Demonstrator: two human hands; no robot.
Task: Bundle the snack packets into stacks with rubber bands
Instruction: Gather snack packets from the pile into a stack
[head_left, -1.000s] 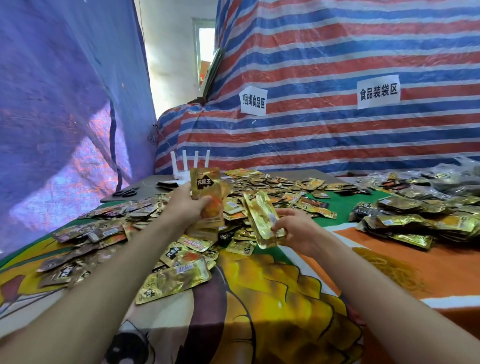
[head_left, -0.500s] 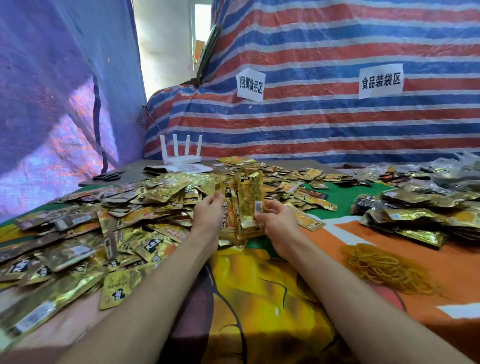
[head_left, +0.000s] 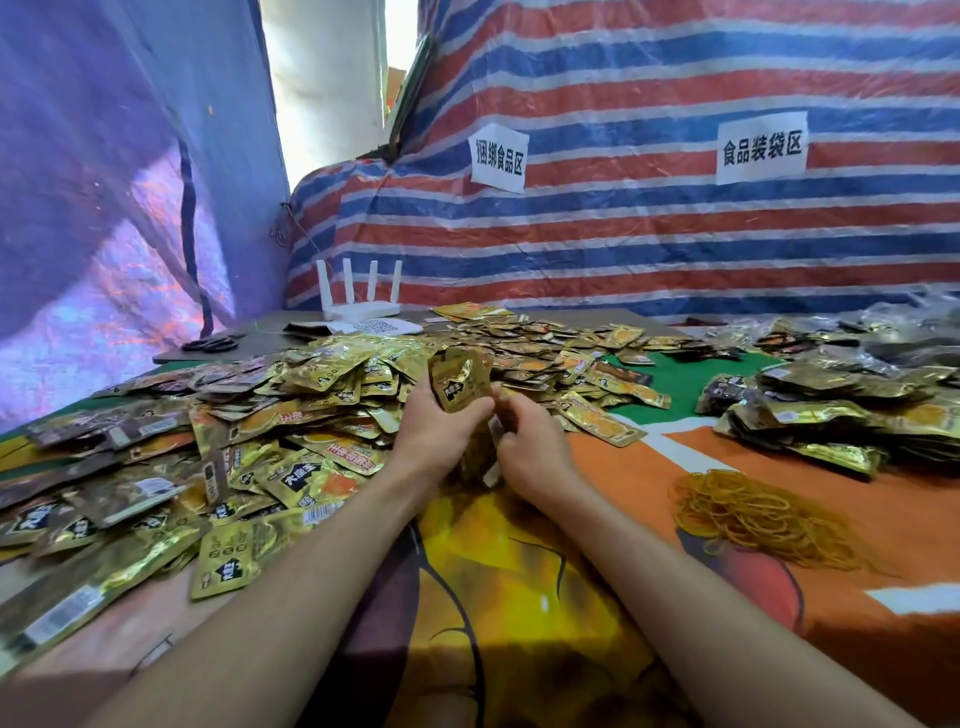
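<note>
Squaring the stack before banding, by the look. Bench (head_left: 623, 467): loose packets (head_left: 234, 415) heaped left, bundles (head_left: 831, 415) far right, bands (head_left: 753, 514) piled near right, well apart from both hands. Stack (head_left: 460, 387) upright over mid-bench. L hand (head_left: 441, 431) fingers wrapped round its middle, R hand (head_left: 530, 441) fingers curled onto its lower edge. Suggest: tap edges flush, keep L grip tight, R fetches one band, double-wrap mid-stack. Text: left sign (head_left: 498, 158) 捆绑食品区, right sign (head_left: 761, 148) 食品装袋区. Packet print starts 大, rest unclear.
</note>
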